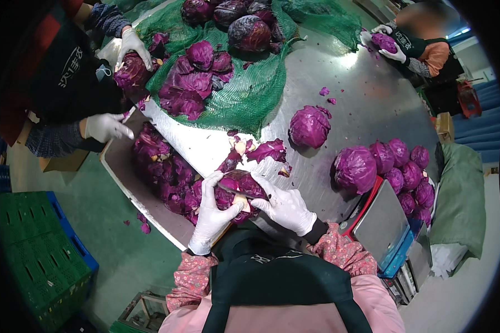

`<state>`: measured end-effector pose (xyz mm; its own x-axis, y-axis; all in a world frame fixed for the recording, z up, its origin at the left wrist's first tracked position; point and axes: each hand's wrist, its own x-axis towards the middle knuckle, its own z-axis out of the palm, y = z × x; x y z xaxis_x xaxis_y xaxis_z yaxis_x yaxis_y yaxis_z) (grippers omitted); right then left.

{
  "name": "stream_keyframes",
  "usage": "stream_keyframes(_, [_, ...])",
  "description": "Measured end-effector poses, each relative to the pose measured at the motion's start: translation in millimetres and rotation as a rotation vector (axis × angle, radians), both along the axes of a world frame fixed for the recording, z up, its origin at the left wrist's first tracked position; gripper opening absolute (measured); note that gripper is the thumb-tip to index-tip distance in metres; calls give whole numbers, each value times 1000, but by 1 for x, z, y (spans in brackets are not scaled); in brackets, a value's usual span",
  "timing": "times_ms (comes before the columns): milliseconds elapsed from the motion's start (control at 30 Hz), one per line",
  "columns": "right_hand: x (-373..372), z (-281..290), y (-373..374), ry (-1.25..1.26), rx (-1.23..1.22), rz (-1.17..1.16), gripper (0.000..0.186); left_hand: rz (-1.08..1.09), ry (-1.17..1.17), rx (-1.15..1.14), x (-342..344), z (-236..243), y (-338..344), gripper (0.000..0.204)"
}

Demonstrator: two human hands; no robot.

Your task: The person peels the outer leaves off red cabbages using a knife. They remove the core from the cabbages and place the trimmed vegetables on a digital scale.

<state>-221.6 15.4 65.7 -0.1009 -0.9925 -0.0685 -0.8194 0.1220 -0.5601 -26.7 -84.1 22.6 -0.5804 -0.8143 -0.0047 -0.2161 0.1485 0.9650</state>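
Both my hands wear white gloves. My left hand (210,213) grips the left side of a red cabbage (239,186), whose pale cut stem faces me, and my right hand (286,208) holds its right side, thumb beside the stem. Beneath it, a white bin (122,188) holds many purple leaf scraps (161,172). Loose leaves (266,150) lie on the pale board just beyond my hands. A whole trimmed cabbage (308,126) sits on the steel table (344,94) ahead, right of centre.
Green mesh (250,97) bears several cabbages (249,34). A gloved co-worker (55,83) works at left, another (422,53) at far right, each holding a cabbage. Trimmed cabbages (411,175) are piled right, beside trays (380,222) and a green sack (455,200). Green crates (44,244) stand lower left.
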Motion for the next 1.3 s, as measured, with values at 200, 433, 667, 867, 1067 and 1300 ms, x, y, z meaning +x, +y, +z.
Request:
stream_keyframes(200, [-28, -13, -14, 97, 52, -125, 34, -103, -55, -109, -5, 8, 4, 84])
stream_keyframes(433, [-12, 1, -11, -22, -44, 18, 57, -120, -47, 50, -4, 9, -8, 87])
stream_keyframes(667, [-27, -5, -12, -52, -241, 142, 32, -178, -40, 16, -2, 4, -11, 98])
stream_keyframes(867, [-19, 3, -30, 141, -238, 77, 12, -339, -39, 92, 0, 1, -27, 102])
stream_keyframes(1067, [-74, -65, -15, 288, 157, -483, 43, -67, -74, -3, -1, 1, -10, 104])
stream_keyframes(1300, [-6, -3, -3, 154, -154, 67, 72, -118, -148, 216, -2, 13, -17, 92])
